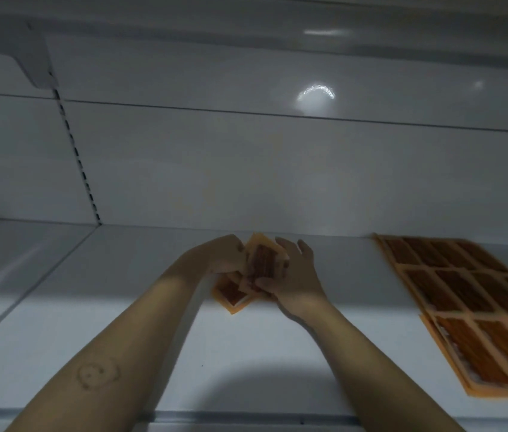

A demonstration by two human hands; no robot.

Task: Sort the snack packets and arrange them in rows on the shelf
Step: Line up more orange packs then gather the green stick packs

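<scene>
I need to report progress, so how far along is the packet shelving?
Done: rows of orange packets lie flat at the right end of the shelf. In hand: the left hand and right hand hold a small bunch of packets mid-shelf. Left: laying that bunch down; much shelf is bare.

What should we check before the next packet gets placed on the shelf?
1. Held packets gripped by left hand and right hand: ok.
2. Held packets squared into one stack: not ok, fanned at angles.
3. Bare shelf free beside the laid rows: ok.
4. Laid rows straight: cannot tell, blurred.
5. Held packets match laid rows: ok, both orange with brown windows.
</scene>
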